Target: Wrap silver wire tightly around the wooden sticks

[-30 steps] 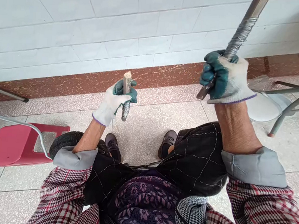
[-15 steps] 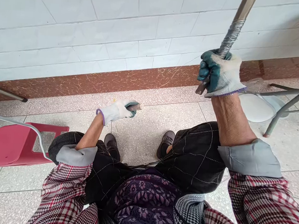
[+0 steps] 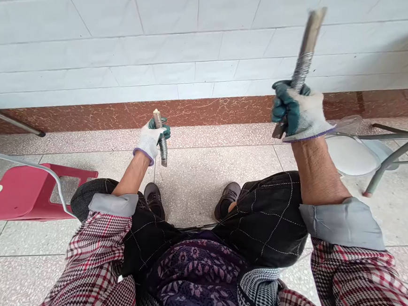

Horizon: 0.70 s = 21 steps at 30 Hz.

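My left hand [image 3: 151, 137], in a white and green work glove, is closed around a short wooden stick [image 3: 160, 140] wound with thin grey wire, held nearly upright out in front of my left knee. Raised higher and closer on the right, my gloved right hand [image 3: 299, 113] grips a longer stick [image 3: 305, 50], also wire-wrapped at its middle, pointing up toward the white tiled wall. A very fine wire seems to run between the two sticks, hardly visible. I am seated, with my knees and shoes below the hands.
A red plastic stool [image 3: 27, 193] with a grey metal tube [image 3: 29, 170] over it lies at the left. A grey metal-framed chair [image 3: 384, 153] with a white seat stands at the right. The speckled tile floor meets a brown skirting [image 3: 210, 111] under the white wall.
My left hand dipped and laid its stick sideways half a second ago, then turned it upright again, farther from me. The right hand's stick has swung more upright, with its top end now in view.
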{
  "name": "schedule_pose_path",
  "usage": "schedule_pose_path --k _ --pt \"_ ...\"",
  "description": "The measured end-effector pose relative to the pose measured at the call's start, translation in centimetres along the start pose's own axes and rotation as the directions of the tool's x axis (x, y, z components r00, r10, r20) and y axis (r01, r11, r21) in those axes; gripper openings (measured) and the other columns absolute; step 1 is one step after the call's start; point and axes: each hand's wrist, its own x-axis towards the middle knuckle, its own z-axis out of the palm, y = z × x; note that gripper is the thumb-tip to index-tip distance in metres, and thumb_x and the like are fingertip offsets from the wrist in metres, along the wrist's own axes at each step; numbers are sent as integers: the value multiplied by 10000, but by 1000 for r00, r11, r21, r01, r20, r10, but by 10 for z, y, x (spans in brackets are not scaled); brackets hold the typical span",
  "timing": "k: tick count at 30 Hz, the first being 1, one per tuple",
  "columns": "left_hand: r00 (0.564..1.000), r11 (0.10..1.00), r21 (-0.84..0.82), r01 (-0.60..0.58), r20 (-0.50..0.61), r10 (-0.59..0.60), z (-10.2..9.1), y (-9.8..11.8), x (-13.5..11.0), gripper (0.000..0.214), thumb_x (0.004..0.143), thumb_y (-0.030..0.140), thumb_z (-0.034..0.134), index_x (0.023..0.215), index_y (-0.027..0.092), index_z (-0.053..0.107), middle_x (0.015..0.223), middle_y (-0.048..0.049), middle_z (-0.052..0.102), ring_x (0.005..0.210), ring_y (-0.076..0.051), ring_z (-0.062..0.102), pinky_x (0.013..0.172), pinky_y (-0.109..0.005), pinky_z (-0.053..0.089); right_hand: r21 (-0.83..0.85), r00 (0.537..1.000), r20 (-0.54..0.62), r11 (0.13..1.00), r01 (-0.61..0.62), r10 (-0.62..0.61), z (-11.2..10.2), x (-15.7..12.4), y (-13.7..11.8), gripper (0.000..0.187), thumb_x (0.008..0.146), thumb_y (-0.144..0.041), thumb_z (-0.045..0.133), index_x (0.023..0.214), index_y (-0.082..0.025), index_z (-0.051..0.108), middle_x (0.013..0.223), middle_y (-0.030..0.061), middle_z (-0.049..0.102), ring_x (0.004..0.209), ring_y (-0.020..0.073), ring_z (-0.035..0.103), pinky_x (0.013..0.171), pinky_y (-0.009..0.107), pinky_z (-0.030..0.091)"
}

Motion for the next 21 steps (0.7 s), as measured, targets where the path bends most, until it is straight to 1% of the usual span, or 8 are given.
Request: schedule_pose_path --k 4,7,9,10,12,15,18,21 --pt "993 997 75 24 -120 -15 -8 -32 15 296 704 -25 659 931 165 659 719 8 629 599 -120 551 611 -275 483 87 998 -15 994 64 -63 -3 3 -7 67 831 -201 676 868 -231 629 592 -57 465 464 98 305 482 340 211" --pt "987 972 236 -14 -152 51 -15 -55 23 390 673 -43 723 1003 161 681 858 -22 674 698 -127 595 644 -255 482 42 990 117 996 73 -78 6 -1 -9 151 808 -305 754 872 -257 627 651 -32 482 506 117 331 460 330 231" --pt "982 931 355 -88 -128 141 -14 -60 27 520 650 -57 744 1117 168 700 1034 -66 713 859 -168 662 745 -271 525 -53 965 257 996 75 -59 22 -5 -7 199 800 -327 799 866 -258 624 696 -16 510 530 122 375 442 317 285" --pt "977 908 394 -139 -95 190 -11 -58 28 564 651 -62 742 1162 172 705 1126 -89 720 964 -193 681 816 -286 539 -114 943 331 990 81 -39 32 -7 -4 202 799 -312 806 861 -255 622 705 -12 522 536 123 395 431 308 309" --pt "964 880 404 -252 29 263 3 -45 26 572 680 -74 714 1197 170 713 1283 -125 709 1177 -231 664 979 -315 528 -260 865 502 959 116 32 53 -11 2 169 809 -260 791 886 -240 642 713 -5 555 544 125 439 417 294 366" --pt "932 934 214 -287 288 221 35 -11 13 548 719 -98 614 1196 160 700 1294 -142 726 1241 -247 666 1038 -361 531 -428 757 641 878 214 128 82 -15 13 157 815 -256 782 891 -223 648 673 -9 580 522 124 479 402 283 395" --pt "871 953 133 -272 454 185 61 19 -8 437 723 -35 702 1108 171 708 1227 -122 763 1152 -284 704 975 -405 576 -477 700 700 823 307 145 96 -14 18 160 828 -291 784 855 -212 648 645 -16 580 514 116 493 415 271 397" --pt "780 988 51 -147 621 84 71 36 -24 430 717 73 787 1125 180 704 1179 -118 771 1089 -296 729 898 -411 612 -431 649 748 845 317 139 97 -9 13 158 838 -319 782 921 -210 705 676 -11 612 557 122 503 458 272 397"
